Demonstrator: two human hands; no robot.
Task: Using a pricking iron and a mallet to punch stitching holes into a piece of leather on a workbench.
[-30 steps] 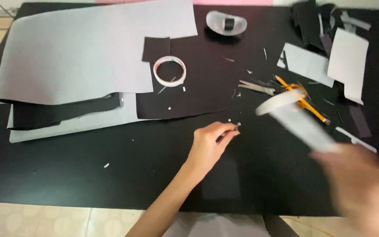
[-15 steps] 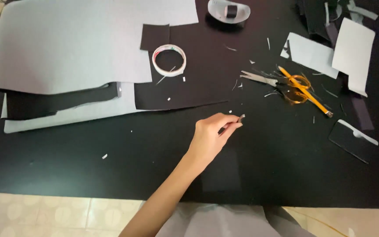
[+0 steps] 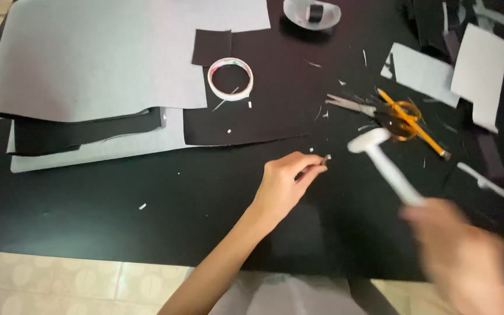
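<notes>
The left hand [image 3: 284,184] rests on the black table [image 3: 118,204] near the middle of the frame, thumb and forefinger pinched narrow on a small dark pin [image 3: 316,166] whose tip lies against the surface beside a tiny pale scrap [image 3: 328,157]; the pinch seems meant to hold the pin steady at that spot. The right hand [image 3: 462,256], blurred at the lower right, is closed around the handle of a white mallet [image 3: 383,163], whose head hangs just right of the pin and a little above it, apart from it. The long grip at the handle's far end looks suited to a swing, though the blur hides how the fingers lie. Above the pin, a black sheet [image 3: 246,119] ends in an edge running across the centre, and on it sits a tape ring [image 3: 230,79]. Large grey sheets [image 3: 100,64] fill the upper left, stacked over darker ones. To the upper right of the mallet head lie scissors [image 3: 374,111] with orange handles and an orange pencil [image 3: 412,122], close enough to the head's path to be in the way of a wide stroke. Further right are grey offcuts [image 3: 424,73] and a white card [image 3: 479,67]; at the top edge stands a clear dish [image 3: 312,13] with something dark inside. Pale slivers are scattered around the table, a few close to the pinching fingers.
</notes>
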